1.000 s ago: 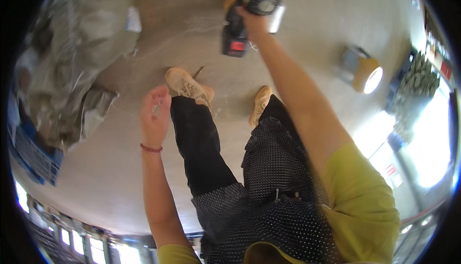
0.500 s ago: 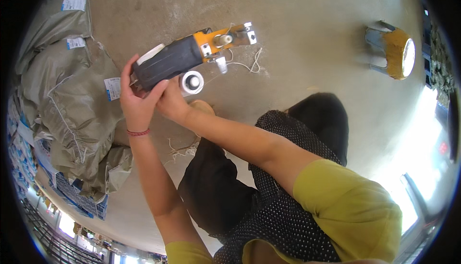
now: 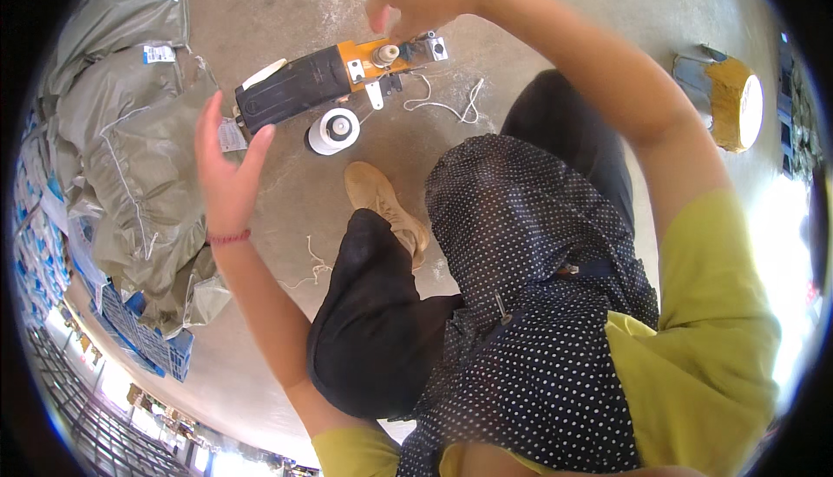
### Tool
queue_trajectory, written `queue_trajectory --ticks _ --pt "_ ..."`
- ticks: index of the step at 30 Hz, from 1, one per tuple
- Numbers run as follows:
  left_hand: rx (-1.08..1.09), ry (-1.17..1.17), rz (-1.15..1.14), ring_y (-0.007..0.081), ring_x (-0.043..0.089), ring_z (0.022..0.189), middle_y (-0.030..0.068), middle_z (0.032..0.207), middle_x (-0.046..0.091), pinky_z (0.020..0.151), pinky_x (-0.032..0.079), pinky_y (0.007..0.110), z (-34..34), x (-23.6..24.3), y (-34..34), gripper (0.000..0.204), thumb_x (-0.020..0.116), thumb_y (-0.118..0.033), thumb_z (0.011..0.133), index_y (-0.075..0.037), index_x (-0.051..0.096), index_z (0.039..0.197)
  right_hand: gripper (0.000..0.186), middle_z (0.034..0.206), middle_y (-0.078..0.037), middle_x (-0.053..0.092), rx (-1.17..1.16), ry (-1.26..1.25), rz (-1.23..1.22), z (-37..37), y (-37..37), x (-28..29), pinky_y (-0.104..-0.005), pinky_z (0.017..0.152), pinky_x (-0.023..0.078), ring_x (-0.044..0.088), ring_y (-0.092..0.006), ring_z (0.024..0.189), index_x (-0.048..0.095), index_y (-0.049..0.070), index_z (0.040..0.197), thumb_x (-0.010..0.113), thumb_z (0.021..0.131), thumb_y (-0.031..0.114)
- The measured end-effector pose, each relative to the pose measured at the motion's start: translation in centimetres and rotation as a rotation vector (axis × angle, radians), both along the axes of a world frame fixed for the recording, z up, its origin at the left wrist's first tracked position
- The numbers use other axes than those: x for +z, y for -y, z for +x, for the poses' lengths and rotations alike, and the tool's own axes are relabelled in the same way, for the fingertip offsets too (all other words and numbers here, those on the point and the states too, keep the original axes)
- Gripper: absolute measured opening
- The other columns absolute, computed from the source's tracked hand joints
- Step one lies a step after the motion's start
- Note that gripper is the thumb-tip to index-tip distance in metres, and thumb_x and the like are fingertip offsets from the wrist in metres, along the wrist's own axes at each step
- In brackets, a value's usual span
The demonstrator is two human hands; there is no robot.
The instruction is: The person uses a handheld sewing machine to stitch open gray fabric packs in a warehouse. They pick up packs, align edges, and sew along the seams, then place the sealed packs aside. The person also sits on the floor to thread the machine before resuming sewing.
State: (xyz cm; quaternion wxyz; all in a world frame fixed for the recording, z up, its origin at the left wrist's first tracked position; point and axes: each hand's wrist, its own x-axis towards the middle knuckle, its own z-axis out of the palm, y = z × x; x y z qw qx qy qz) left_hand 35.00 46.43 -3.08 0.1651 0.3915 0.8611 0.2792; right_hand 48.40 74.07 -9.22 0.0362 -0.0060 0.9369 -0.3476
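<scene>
A yellow-and-black portable bag-sewing machine (image 3: pixel 299 87) lies on the concrete floor ahead of me. Beside its near side stands a white thread cone (image 3: pixel 336 130) in a dark holder. My left hand (image 3: pixel 230 173) is open at the machine's left end, thumb and fingers spread with nothing between them; whether it touches the casing I cannot tell. Over the far side of the yellow sewing head, my right hand (image 3: pixel 421 2) hovers with bent fingers, thumb apart, seemingly holding nothing. A loose white cord (image 3: pixel 451 108) trails on the floor near the sewing head.
Filled grey-green woven sacks (image 3: pixel 130 156) with paper labels are piled along the left, beside a blue pallet (image 3: pixel 143 329). A yellow-brown stool (image 3: pixel 733 100) with a white top is at the far right. More thread (image 3: pixel 319 260) lies near my tan shoe (image 3: pixel 382 204).
The sewing machine has been let go and now rests on the floor. My right hand has moved from its left end up and right, over the sewing head. My left hand has opened.
</scene>
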Motion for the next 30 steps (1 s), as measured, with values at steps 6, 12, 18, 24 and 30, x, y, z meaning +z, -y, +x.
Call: queue_trajectory --ticks 6,12,18,24,30 --pt "-0.049 -0.100 -0.026 0.0248 0.040 0.120 0.0142 0.131 0.042 0.101 0.029 0.037 5.3 9.2 1.9 0.056 0.064 -0.012 0.077 0.000 0.042 0.127 0.014 0.079 -0.013 0.062 0.084 0.067 0.194 -0.1 1.1 -3.1 -0.0318 0.066 0.047 0.060 -0.0230 0.076 0.063 0.002 0.080 0.061 0.070 0.012" --pt "-0.186 -0.396 -0.215 0.0330 0.041 0.118 0.0178 0.130 0.042 0.100 0.029 0.042 11.9 16.0 1.5 0.056 0.063 -0.026 0.078 0.002 0.046 0.123 0.017 0.071 -0.022 0.062 -0.036 0.089 0.127 0.4 1.3 -3.5 -0.0433 0.062 0.049 0.061 -0.0364 0.069 0.066 0.001 0.070 0.059 0.062 0.013" --pt "-0.253 -0.341 -0.231 0.0335 0.042 0.120 0.0180 0.128 0.046 0.102 0.028 0.044 17.0 16.7 -1.4 0.057 0.061 -0.036 0.077 0.000 0.051 0.120 0.018 0.072 -0.020 0.063 0.048 0.119 0.119 -1.1 0.1 -5.7 -0.0416 0.062 0.049 0.062 -0.0339 0.069 0.066 0.001 0.069 0.061 0.060 0.016" --pt "-0.411 -0.074 -0.262 0.0343 0.042 0.118 0.0195 0.128 0.045 0.100 0.030 0.042 17.5 14.1 -3.1 0.053 0.068 -0.023 0.073 0.000 0.052 0.118 0.019 0.071 -0.017 0.064 0.113 -0.012 -0.007 -1.8 -1.0 -4.5 -0.0394 0.060 0.049 0.062 -0.0302 0.066 0.067 0.005 0.068 0.064 0.060 0.022" --pt "-0.370 0.075 -0.196 0.0292 0.046 0.114 0.0144 0.125 0.048 0.097 0.034 0.035 15.8 11.5 -2.4 0.047 0.067 -0.009 0.072 -0.001 0.053 0.117 0.019 0.072 -0.017 0.064 0.179 0.206 0.173 -1.6 -0.7 -2.0 -0.0401 0.060 0.048 0.062 -0.0296 0.067 0.069 0.006 0.070 0.066 0.058 0.021"
